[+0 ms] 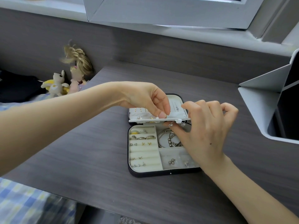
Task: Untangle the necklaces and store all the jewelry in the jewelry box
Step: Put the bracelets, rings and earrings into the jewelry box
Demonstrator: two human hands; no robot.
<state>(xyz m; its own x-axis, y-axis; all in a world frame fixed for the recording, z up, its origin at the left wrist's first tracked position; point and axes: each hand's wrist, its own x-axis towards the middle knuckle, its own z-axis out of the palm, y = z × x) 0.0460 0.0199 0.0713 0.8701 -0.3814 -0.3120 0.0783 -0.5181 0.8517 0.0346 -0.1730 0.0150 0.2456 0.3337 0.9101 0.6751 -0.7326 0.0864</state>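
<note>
Dark wood-grain desk [90, 159] is backed by a wall of the same finish, and a white window sill [194, 33] runs above it. Near the middle of the desk a jewelry box [161, 172] lies open, its lid [179, 98] folded flat behind the base. A white panel [145, 120] hung with earrings is held level over the hinge. The upper edge of this panel is pinched by the thumb and forefinger of the left hand [145, 99], just beside a small white stud [157, 117]; the other fingers are curled. The right end of the panel is gripped by the right hand [208, 131], with the thumb underneath and the curled fingers on top. A thin necklace [177, 108] is seen in the lid pocket. In the base, rings [145, 137] are pushed into the padded rolls on the left, bracelets [166, 138] are laid in the upper right compartment, partly hidden by the right hand, and small beads [172, 161] are kept in the lower right one. At the far left a doll [78, 73] and a plush toy [55, 84] are propped against the wall. A white stand [265, 97] is placed at the right edge, and checked cloth [21, 201] is visible at the lower left.
</note>
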